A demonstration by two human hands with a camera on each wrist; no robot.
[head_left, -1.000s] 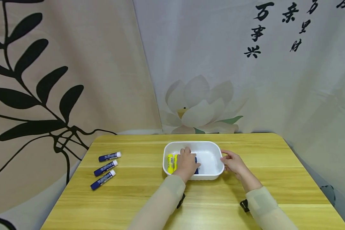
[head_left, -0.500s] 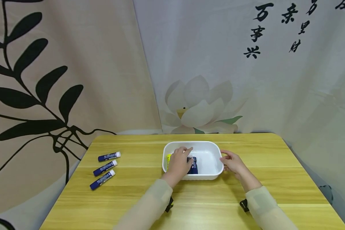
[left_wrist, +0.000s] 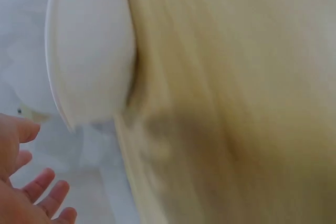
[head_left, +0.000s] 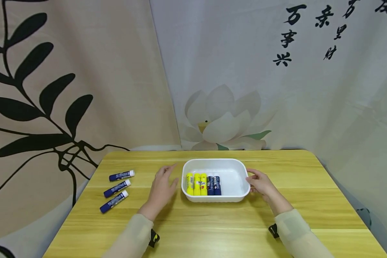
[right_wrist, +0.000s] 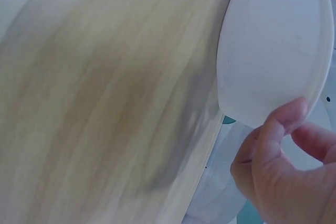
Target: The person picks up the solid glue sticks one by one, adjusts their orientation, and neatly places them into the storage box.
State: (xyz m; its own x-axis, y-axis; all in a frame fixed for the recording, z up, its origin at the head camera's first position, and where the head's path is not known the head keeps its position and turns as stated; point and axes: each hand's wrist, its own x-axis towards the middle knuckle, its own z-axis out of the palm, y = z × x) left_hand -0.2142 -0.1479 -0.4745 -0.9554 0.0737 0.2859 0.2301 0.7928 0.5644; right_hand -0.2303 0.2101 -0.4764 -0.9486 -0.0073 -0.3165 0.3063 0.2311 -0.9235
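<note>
A white plastic tray [head_left: 233,199] holds three yellow glue sticks [head_left: 197,184] and two dark blue glue sticks [head_left: 214,185], lined up side by side in its left half. My right hand [head_left: 260,184] pinches the tray's right rim; the right wrist view shows thumb and finger at the edge of the tray wall [right_wrist: 273,45]. To the left of the tray, my left hand [head_left: 161,190] hovers over the table with fingers loosely spread, holding nothing. In the left wrist view its fingers [left_wrist: 39,186] are apart from the tray.
Three blue glue sticks with white caps [head_left: 117,188] lie slanted on the left of the wooden table [head_left: 219,229]. Behind the table's far edge hangs a printed cloth [head_left: 132,71].
My left hand has come out of the tray and moved left over the table, uncovering the row of glue sticks. My right hand stays at the tray's rim.
</note>
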